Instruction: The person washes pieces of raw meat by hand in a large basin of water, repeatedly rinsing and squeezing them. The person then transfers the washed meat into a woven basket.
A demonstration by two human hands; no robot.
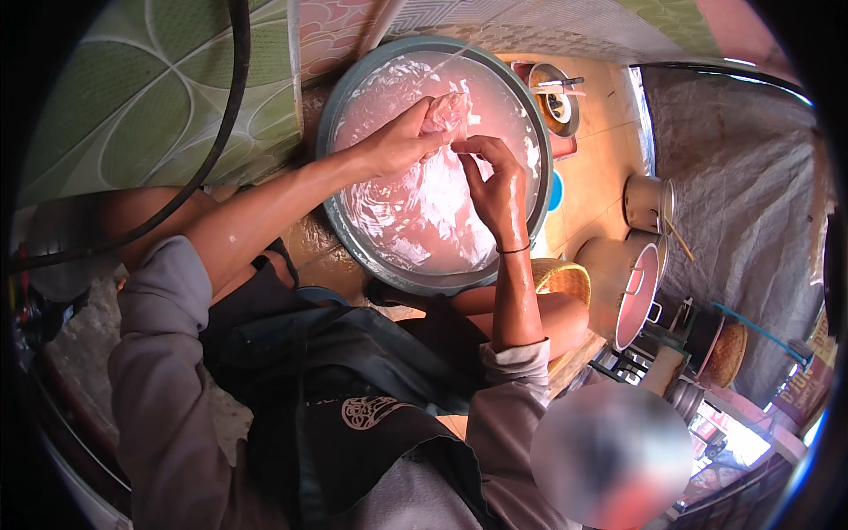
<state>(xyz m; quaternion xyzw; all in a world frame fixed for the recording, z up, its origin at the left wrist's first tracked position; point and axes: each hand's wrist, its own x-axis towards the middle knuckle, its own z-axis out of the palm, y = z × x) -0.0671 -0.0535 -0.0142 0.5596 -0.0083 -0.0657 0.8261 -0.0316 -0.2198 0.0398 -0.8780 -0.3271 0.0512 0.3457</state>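
Observation:
A large round grey-green tub full of cloudy pinkish water stands on the floor before me. Over the water my left hand grips a pale pink piece of raw meat, perhaps poultry. The thumb and fingers of my right hand pinch the lower edge of that piece, where a thin strip hangs. What exactly lies between those fingertips is too small to tell. Both hands and my right forearm look wet.
Right of the tub sit a metal bowl with utensils and a blue container. A woven basket, a large metal pot and a smaller pot stand nearer. A dark hose crosses at left before the tiled wall.

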